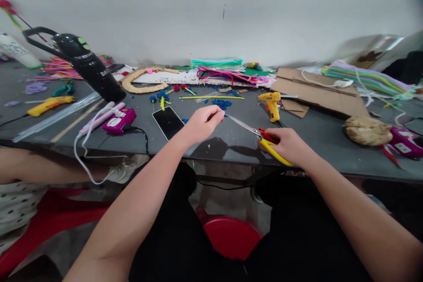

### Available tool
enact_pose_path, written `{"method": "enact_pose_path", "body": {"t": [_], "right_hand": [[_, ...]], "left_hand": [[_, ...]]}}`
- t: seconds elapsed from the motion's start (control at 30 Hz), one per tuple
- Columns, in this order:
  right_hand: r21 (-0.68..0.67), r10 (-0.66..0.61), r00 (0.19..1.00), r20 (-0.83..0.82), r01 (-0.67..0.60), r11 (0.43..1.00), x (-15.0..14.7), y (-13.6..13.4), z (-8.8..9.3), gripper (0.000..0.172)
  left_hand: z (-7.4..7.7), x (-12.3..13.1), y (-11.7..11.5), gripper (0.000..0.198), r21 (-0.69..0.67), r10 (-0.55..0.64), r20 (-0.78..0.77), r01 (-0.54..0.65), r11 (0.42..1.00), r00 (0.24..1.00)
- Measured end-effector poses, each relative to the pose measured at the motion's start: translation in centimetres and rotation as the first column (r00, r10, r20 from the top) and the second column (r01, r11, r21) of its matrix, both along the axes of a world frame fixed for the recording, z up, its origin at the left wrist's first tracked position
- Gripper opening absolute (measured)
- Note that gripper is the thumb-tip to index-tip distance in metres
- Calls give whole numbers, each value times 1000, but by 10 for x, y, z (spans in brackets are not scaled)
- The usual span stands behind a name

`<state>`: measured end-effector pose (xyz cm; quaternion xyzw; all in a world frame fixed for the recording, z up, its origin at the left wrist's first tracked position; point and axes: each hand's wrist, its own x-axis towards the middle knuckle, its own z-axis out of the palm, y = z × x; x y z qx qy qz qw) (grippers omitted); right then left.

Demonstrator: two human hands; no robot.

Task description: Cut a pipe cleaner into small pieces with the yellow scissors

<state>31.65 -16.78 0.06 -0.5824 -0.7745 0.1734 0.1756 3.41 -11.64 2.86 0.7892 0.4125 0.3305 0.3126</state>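
Note:
My right hand (pixel 289 145) grips a pair of scissors (pixel 246 126) by the yellow and red handles. The closed-looking blades point left and reach the fingertips of my left hand (pixel 205 121). Its thumb and fingers are pinched together on a small blue piece (pixel 226 115), mostly hidden by the fingers. Blue fuzzy clippings (pixel 222 104) lie on the grey table just beyond. Partly behind my left forearm is a phone (pixel 168 122) with a dark screen.
A yellow glue gun (pixel 272 105) stands beyond the scissors, near cardboard (pixel 310 83). To the left are a purple power adapter (pixel 119 121) with cables and a black bottle (pixel 95 72). Pink pipe cleaners (pixel 224 75) lie at the back. Another person's leg (pixel 56 166) shows at left.

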Motion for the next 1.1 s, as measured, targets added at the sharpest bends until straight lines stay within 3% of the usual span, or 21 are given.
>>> {"method": "enact_pose_path", "body": {"t": [1.1], "right_hand": [[-14,15,1000,-5,-16,1000,-1,0,1,33]], "left_hand": [[1,0,-1,32,7,-10,-25,11,1000,1000]]}}
